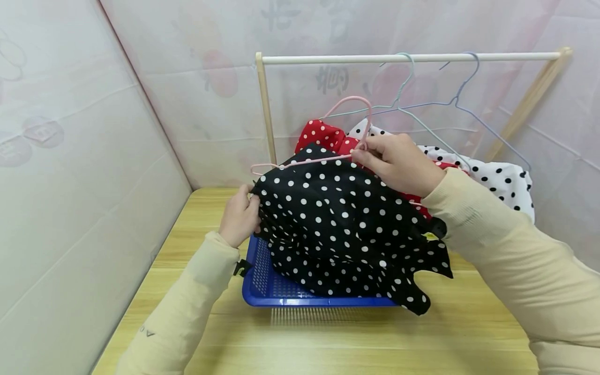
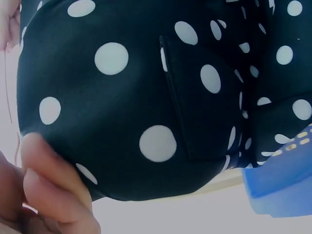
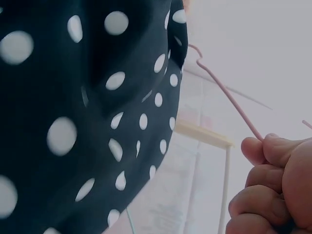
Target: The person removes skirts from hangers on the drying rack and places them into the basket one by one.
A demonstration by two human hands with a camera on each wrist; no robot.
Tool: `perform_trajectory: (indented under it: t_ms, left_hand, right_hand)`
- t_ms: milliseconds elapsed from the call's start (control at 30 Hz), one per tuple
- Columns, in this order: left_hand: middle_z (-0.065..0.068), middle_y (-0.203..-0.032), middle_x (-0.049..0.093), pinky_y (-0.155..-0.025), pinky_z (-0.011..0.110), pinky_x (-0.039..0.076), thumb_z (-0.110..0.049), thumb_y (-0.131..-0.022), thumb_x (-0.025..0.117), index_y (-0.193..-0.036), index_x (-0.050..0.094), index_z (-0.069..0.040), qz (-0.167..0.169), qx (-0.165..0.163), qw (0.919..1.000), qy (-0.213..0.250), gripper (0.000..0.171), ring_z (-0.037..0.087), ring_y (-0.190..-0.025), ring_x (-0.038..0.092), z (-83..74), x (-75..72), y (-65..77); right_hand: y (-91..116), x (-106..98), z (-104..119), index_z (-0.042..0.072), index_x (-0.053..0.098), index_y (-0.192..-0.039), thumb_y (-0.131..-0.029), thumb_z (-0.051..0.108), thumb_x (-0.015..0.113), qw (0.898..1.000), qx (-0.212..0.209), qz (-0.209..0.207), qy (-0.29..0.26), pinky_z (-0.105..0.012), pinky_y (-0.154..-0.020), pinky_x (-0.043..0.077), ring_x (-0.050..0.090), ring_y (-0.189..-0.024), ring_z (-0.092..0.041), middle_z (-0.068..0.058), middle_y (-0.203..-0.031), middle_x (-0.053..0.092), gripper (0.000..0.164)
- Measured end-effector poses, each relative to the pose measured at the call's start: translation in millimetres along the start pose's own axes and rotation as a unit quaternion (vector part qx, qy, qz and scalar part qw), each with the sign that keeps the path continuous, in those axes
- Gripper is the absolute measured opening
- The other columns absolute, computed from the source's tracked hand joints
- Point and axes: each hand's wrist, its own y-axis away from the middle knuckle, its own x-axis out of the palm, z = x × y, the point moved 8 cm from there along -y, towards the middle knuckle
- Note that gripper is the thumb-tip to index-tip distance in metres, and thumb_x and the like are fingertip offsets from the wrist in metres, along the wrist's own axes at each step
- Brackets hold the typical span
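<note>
My right hand [image 1: 404, 162] pinches a pink clothes hanger [image 1: 315, 161] at the neck, just below its hook. The hanger's far arm reaches left across the upper edge of a black garment with white polka dots [image 1: 330, 208]. At that garment's left edge, my left hand [image 1: 238, 216] grips the cloth between thumb and fingers. Bunched dotted cloth [image 2: 112, 97] fills the left wrist view beside my curled fingers [image 2: 58, 190]. In the right wrist view, the hanger's thin arm [image 3: 231, 102] runs from my fingertips up behind the cloth. The garment drapes over a blue basket [image 1: 267, 301].
Behind stands a clothes rack with a white rail [image 1: 328, 59] and wooden legs [image 1: 266, 109]. A green hanger [image 1: 428, 130] and a blue hanger [image 1: 492, 130] hang from it, with a red dotted garment [image 1: 323, 133] and a white dotted garment [image 1: 503, 182]. The wooden table [image 1: 304, 344] lies beneath.
</note>
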Motion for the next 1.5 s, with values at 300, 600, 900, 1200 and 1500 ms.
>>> perform_trajectory:
  t_ms: [300, 600, 900, 1200, 1500]
  left_hand:
    - [0.016, -0.062, 0.058, -0.048, 0.043, 0.055, -0.018, -0.099, 0.039, -0.124, 0.048, -0.003, 0.058, -0.072, 0.9949, 0.041, 0.031, 0.027, -0.044, 0.060, 24.2, 3.4, 2.5]
    - [0.007, -0.077, 0.060, -0.056, 0.036, 0.044, -0.048, -0.093, 0.054, -0.116, 0.062, -0.003, 0.044, 0.025, 0.9746, -0.218, 0.051, 0.022, -0.065, 0.055, 0.6, -15.5, 0.0]
    - [0.005, -0.069, 0.058, -0.057, 0.035, 0.044, -0.029, -0.093, 0.060, -0.109, 0.066, -0.005, -0.003, 0.157, 0.9682, -0.195, 0.029, 0.020, -0.060, 0.053, -61.6, -8.7, -10.1]
    - [0.011, -0.102, 0.058, -0.066, 0.039, 0.050, -0.021, -0.090, 0.063, -0.116, 0.066, -0.004, 0.013, 0.210, 0.9354, -0.284, 0.031, 0.025, -0.078, 0.057, -86.5, 14.1, -9.3]
    - [0.012, -0.104, 0.063, -0.073, 0.045, 0.051, -0.033, -0.093, 0.059, -0.109, 0.069, -0.005, -0.034, 0.146, 0.9462, -0.287, 0.034, 0.030, -0.089, 0.061, -70.4, 7.3, -17.3]
  right_hand:
    - [6, 1, -14, 0.014, 0.060, -0.078, -0.098, 0.028, 0.057, 0.999, 0.033, 0.019, -0.003, -0.028, -0.046, 0.031, 0.037, -0.048, -0.017, -0.002, -0.057, 0.042, 0.024]
    - [11, 3, -19, 0.014, 0.058, -0.079, -0.098, 0.028, 0.056, 0.999, 0.040, 0.026, -0.002, -0.029, -0.049, 0.032, 0.038, -0.052, -0.018, -0.002, -0.059, 0.042, 0.023]
    - [13, 6, -21, 0.011, 0.062, -0.082, -0.098, 0.025, 0.056, 0.999, 0.042, 0.023, 0.001, -0.029, -0.049, 0.033, 0.038, -0.052, -0.019, 0.000, -0.058, 0.046, 0.022]
    - [16, 7, -20, 0.012, 0.059, -0.078, -0.098, 0.025, 0.058, 0.999, 0.035, 0.016, -0.004, -0.027, -0.047, 0.033, 0.038, -0.050, -0.017, 0.000, -0.056, 0.044, 0.023]
    - [17, 5, -17, 0.012, 0.059, -0.079, -0.098, 0.023, 0.058, 1.000, 0.024, 0.004, -0.012, -0.027, -0.046, 0.032, 0.037, -0.049, -0.017, 0.000, -0.055, 0.041, 0.021]
